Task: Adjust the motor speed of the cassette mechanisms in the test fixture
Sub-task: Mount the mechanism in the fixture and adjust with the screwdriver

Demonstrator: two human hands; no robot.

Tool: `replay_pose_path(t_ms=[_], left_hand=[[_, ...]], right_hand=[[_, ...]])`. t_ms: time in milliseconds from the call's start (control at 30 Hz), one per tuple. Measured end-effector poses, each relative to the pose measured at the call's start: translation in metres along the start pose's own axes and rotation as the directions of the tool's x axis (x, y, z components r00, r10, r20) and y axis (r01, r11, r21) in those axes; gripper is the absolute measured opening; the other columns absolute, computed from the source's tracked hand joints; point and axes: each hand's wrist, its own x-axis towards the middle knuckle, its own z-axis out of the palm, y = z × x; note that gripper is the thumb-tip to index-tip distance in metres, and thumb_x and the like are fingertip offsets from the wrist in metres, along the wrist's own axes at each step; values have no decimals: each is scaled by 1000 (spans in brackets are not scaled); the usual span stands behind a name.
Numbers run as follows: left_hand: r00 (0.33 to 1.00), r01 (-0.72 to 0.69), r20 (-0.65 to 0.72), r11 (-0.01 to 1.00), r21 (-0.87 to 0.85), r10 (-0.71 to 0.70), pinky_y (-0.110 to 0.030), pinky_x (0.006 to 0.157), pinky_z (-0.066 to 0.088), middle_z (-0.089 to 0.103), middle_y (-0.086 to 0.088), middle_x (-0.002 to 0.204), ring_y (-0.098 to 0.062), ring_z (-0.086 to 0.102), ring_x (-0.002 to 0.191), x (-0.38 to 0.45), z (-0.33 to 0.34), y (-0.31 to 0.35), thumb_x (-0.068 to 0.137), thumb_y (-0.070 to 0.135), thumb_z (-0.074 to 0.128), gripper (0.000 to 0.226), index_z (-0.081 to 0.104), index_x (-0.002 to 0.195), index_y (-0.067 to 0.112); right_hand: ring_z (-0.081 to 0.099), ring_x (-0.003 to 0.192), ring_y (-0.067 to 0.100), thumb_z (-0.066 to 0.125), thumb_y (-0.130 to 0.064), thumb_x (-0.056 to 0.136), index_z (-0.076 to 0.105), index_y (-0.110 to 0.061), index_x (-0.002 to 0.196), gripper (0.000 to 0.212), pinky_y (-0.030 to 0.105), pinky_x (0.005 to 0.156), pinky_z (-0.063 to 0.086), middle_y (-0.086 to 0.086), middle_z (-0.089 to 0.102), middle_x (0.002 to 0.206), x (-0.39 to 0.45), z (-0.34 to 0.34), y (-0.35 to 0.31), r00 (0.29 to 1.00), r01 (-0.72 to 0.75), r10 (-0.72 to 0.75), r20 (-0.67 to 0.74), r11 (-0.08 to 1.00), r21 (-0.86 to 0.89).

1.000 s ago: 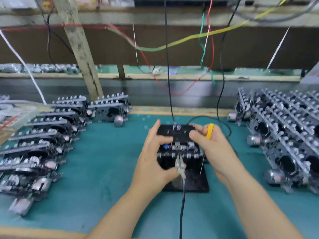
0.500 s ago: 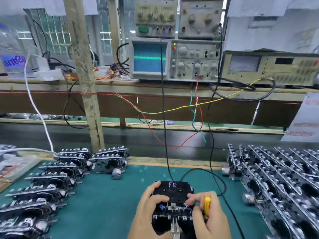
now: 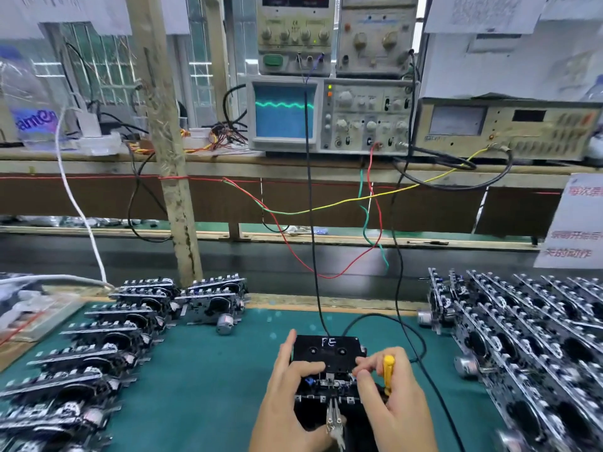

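A black test fixture marked "FE" sits on the green mat at bottom centre, with a cassette mechanism seated in it. My left hand grips the fixture's left side, thumb across the mechanism. My right hand holds a yellow-handled screwdriver upright at the mechanism's right side, its fingertips touching the mechanism. A metal clip connector with a cable sits at the fixture's front. Up on the shelf, the oscilloscope shows a wavy green trace.
Rows of cassette mechanisms lie left and right on the mat. Black cables and coloured wires hang from the shelf instruments to the fixture. A wooden post stands behind the left rows.
The camera has tilted upward, bringing the oscilloscope and other instruments into view. Both hands stay on the fixture, the right still holding the screwdriver.
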Motion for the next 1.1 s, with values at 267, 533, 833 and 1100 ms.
replay_pose_path(t_ms=[267, 533, 833, 1100], left_hand=[[1000, 27, 9, 999, 37, -28, -23, 106, 36, 8, 39, 158, 9, 31, 141, 1, 1, 1, 60, 52, 83, 68, 50, 119, 59], [1000, 28, -4, 1000, 15, -28, -17, 99, 39, 7, 38, 158, 14, 26, 140, -2, 2, 3, 61, 50, 81, 64, 51, 117, 56], [997, 64, 30, 998, 11, -65, -3, 101, 28, 7, 36, 159, 11, 21, 144, -1, 0, 3, 62, 46, 81, 61, 50, 113, 59], [999, 44, 33, 999, -4, -44, -1, 104, 24, 14, 21, 163, 10, 18, 146, -1, 0, 0, 64, 24, 90, 65, 54, 110, 52]], right_hand=[[48, 99, 1, 56, -33, 101, 62, -38, 89, 14, 24, 84, 36, -21, 57, 93, 19, -24, -30, 960, 281, -270, 80, 931, -231], [67, 72, 10, 64, -40, 87, 66, -41, 91, 5, 21, 69, 53, -7, 70, 81, 27, -32, -66, 973, 230, -230, -8, 968, 99], [62, 82, 2, 63, -27, 96, 31, -67, 129, 60, 13, 74, 45, -29, 62, 100, 26, -6, -54, 958, 272, -253, 133, 951, -148], [70, 74, 9, 63, -13, 97, 48, -40, 125, 42, 41, 76, 57, -10, 66, 83, 31, -6, -54, 932, 359, -355, 74, 931, -64]])
